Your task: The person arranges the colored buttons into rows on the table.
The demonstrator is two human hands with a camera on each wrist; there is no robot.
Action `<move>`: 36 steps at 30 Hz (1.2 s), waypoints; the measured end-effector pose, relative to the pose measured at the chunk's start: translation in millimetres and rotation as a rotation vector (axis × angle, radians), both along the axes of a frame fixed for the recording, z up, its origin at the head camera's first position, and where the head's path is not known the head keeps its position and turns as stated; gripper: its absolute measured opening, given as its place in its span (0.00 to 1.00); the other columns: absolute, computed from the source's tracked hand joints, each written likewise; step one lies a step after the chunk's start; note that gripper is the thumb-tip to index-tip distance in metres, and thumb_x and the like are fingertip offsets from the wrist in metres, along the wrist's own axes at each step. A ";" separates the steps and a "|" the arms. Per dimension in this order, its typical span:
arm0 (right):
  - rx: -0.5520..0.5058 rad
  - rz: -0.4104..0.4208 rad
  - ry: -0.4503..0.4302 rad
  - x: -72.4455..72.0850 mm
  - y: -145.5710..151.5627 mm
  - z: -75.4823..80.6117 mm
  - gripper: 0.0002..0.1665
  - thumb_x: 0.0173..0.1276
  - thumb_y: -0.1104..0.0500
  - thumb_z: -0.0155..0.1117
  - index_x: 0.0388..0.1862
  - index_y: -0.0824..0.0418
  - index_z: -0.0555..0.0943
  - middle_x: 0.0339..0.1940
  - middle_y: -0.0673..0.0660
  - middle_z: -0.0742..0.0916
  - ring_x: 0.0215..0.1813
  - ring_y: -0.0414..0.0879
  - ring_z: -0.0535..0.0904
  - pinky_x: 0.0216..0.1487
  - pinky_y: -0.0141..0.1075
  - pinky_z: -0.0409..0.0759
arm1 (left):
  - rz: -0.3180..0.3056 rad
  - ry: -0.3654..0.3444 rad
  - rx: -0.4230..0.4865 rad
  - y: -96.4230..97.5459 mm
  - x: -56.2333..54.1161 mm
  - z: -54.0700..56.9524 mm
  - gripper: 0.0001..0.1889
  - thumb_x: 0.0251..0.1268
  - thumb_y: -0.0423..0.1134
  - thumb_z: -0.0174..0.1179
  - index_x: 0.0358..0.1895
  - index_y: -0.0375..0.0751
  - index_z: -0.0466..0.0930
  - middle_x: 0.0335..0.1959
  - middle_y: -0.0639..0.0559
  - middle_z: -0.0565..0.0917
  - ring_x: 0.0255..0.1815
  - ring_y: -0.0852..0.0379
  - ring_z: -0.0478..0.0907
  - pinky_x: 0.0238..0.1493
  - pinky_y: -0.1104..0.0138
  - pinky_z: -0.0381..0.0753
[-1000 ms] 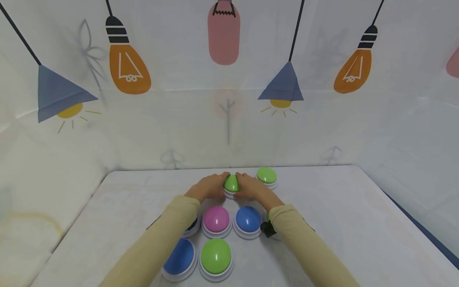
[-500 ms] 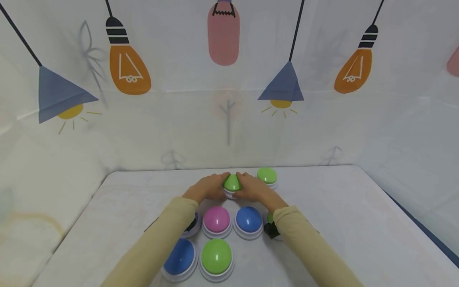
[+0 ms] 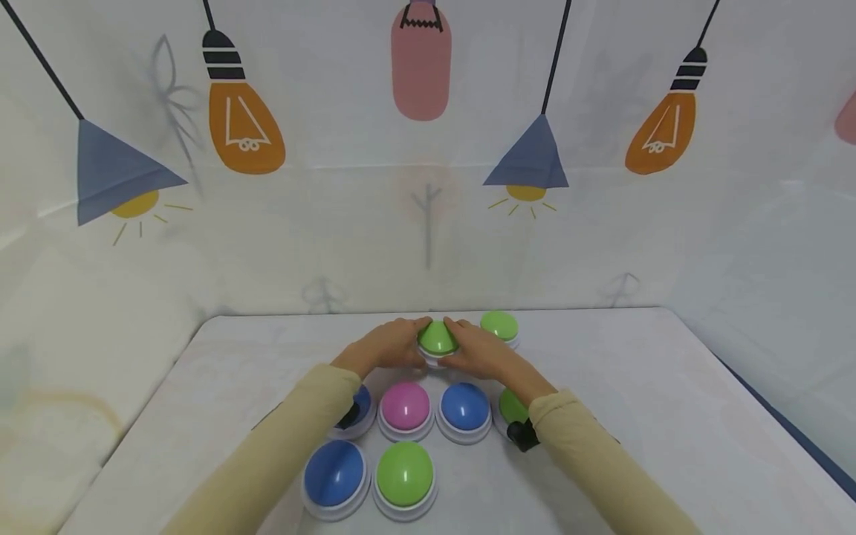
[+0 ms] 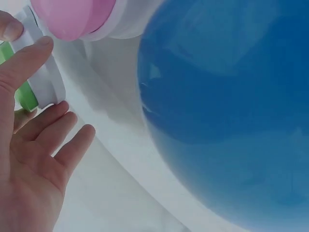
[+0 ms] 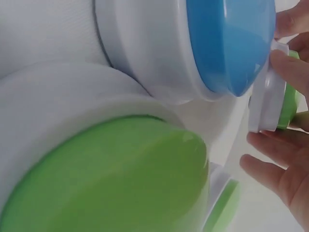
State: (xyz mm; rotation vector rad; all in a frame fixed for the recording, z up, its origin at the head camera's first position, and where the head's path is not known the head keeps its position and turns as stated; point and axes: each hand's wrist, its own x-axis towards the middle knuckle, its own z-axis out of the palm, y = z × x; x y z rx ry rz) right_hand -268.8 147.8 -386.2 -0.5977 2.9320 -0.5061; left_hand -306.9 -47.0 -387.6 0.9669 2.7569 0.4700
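A push button with a green dome and white base (image 3: 438,339) is held between both hands near the table's far edge. My left hand (image 3: 391,347) grips its left side, my right hand (image 3: 480,351) its right. In the left wrist view, the left hand's (image 4: 36,150) thumb and fingers lie against the white base (image 4: 46,79). The right wrist view has the right hand (image 5: 289,159) with fingertips on the same base (image 5: 265,96). Whether the base touches the table cannot be told. Just right of the hands stands another green button (image 3: 499,325).
Nearer me, a row holds a partly covered blue button (image 3: 363,401), a pink button (image 3: 405,406), a blue button (image 3: 464,407) and a green button (image 3: 512,405) beneath the right forearm. In front are a blue button (image 3: 334,472) and a green button (image 3: 405,475). A printed cloth (image 3: 361,238) hangs behind the white table (image 3: 642,416).
Both forearms have spread a little outward, uncovering more of the buttons under them. The held green button has shifted very slightly up and right in view, with both hands still on it.
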 end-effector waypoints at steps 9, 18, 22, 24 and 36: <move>-0.042 0.054 0.039 5.0 2.7 2.0 0.47 0.67 0.49 0.68 0.77 0.67 0.59 0.72 0.67 0.72 0.70 0.58 0.72 0.69 0.49 0.71 | -0.044 0.058 0.104 -12.6 7.7 -6.2 0.45 0.55 0.43 0.73 0.73 0.31 0.61 0.65 0.38 0.76 0.65 0.45 0.75 0.68 0.57 0.72; -0.109 0.125 0.094 15.1 16.0 18.2 0.45 0.66 0.50 0.69 0.75 0.67 0.63 0.72 0.63 0.74 0.71 0.57 0.71 0.69 0.50 0.70 | -0.116 0.229 0.166 -15.5 21.8 0.6 0.44 0.55 0.46 0.74 0.72 0.30 0.64 0.63 0.38 0.78 0.61 0.44 0.78 0.62 0.55 0.78; -0.132 0.149 0.098 18.0 21.1 22.8 0.45 0.66 0.50 0.70 0.75 0.66 0.63 0.72 0.60 0.74 0.72 0.55 0.70 0.70 0.49 0.70 | -0.137 0.327 0.178 -16.9 28.6 2.3 0.43 0.55 0.48 0.74 0.70 0.30 0.66 0.61 0.38 0.79 0.56 0.44 0.81 0.56 0.56 0.81; -0.143 0.157 0.101 20.0 22.4 25.3 0.45 0.65 0.51 0.70 0.75 0.65 0.63 0.72 0.60 0.74 0.72 0.55 0.70 0.70 0.49 0.70 | -0.140 0.364 0.178 -17.2 31.5 3.1 0.43 0.55 0.48 0.74 0.70 0.31 0.66 0.61 0.38 0.79 0.55 0.45 0.82 0.54 0.57 0.83; -0.219 0.172 0.085 37.3 31.0 30.7 0.46 0.66 0.49 0.70 0.77 0.63 0.62 0.73 0.57 0.73 0.71 0.52 0.71 0.69 0.49 0.71 | -0.206 0.508 0.206 -17.2 48.0 8.9 0.42 0.54 0.51 0.73 0.69 0.33 0.68 0.60 0.41 0.80 0.48 0.48 0.85 0.48 0.62 0.85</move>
